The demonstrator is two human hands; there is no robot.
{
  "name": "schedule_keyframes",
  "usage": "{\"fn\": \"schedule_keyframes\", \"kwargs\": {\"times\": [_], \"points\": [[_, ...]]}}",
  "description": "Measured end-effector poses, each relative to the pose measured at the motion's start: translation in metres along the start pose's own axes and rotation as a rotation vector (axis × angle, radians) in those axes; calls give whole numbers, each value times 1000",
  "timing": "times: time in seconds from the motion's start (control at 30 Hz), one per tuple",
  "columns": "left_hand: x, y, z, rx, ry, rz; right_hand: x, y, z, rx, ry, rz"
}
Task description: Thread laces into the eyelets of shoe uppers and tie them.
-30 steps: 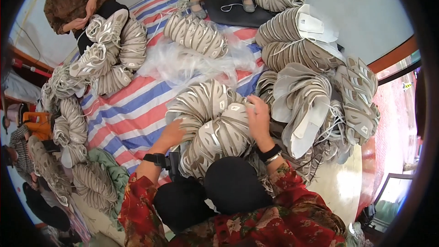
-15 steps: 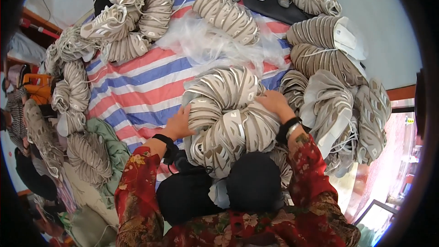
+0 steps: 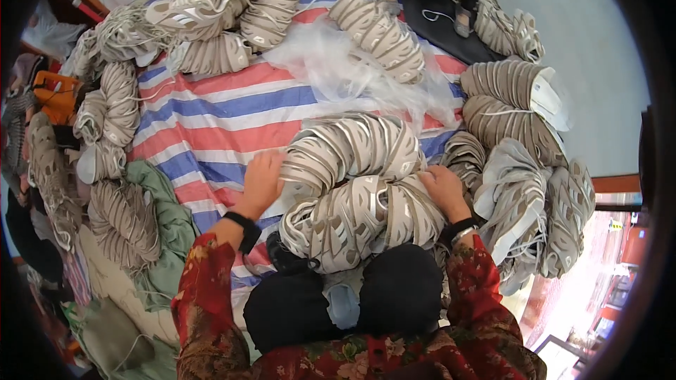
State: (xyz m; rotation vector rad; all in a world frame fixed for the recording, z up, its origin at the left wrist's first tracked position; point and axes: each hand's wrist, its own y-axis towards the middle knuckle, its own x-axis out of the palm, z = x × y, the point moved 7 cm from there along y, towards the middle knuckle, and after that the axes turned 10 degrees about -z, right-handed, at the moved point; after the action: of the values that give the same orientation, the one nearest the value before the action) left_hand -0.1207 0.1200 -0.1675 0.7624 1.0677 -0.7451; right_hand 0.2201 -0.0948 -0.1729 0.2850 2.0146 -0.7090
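In front of my knees lie two curved rows of nested beige shoe uppers, a far row (image 3: 352,146) and a near row (image 3: 360,217), meeting at their right ends. My left hand (image 3: 263,181) holds the left end of the far row, its fingers curled and slightly blurred. At the right end, where the rows meet, my right hand (image 3: 443,190) grips the uppers with bent fingers; its thumb is partly hidden. Toward the left, a gap separates the rows.
A striped sheet (image 3: 225,134) covers the floor. More nested uppers (image 3: 507,84) are piled at right, with others (image 3: 120,98) at left. Clear plastic film (image 3: 317,56) lies beyond. A green cloth (image 3: 158,204) is at left. Two people sit at the far side.
The left ends of the two rows have come apart, opening a gap. My left hand has risen toward the far row, and my right hand sits slightly lower and further right. The view has shifted.
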Motion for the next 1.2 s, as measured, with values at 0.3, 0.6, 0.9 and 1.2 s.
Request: {"fn": "schedule_keyframes", "kwargs": {"times": [0.3,0.6,0.9,1.2], "points": [[131,-90,-30,-359,-586,-506,-20,-84,-23,-231,55,174],[147,-57,-5,-536,-839,-640,-19,-93,-10,-171,72,311],[144,-41,19,-667,-1359,-402,-21,-89,9,-134,223,313],[115,-63,11,-684,-1725,-493,-19,-35,-46,-424,-237,94]]}}
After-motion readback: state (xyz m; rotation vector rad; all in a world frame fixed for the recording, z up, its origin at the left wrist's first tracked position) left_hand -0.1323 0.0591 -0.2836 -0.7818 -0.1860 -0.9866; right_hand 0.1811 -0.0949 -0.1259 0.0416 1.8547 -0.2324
